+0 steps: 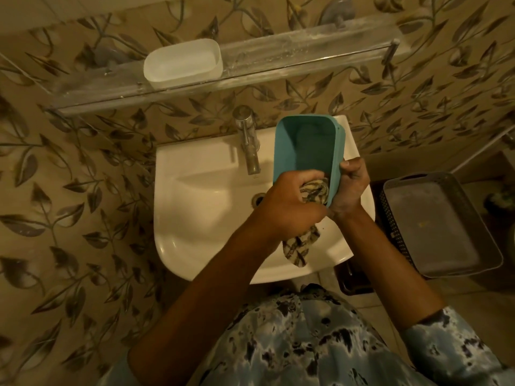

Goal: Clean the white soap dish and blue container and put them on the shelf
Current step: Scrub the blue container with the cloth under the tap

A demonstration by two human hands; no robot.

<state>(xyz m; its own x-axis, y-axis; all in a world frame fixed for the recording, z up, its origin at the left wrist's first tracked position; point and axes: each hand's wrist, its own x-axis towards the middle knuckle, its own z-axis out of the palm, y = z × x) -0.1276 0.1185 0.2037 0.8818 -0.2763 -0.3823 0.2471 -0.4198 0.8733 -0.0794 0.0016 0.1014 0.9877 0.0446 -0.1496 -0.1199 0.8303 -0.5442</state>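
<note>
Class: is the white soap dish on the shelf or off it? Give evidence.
On the shelf: the white soap dish rests there, opening upward, above the tap.

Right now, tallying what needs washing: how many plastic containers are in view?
3: the white soap dish on the glass shelf, the blue container held over the sink, and a grey basket right of the sink. Others may sit out of frame.

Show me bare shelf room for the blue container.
Longest bare stretch: shelf right of the white soap dish, to the end bracket. Shorter strip left of it. Crowded: the sink on its right, under blue container and cloth.
</note>
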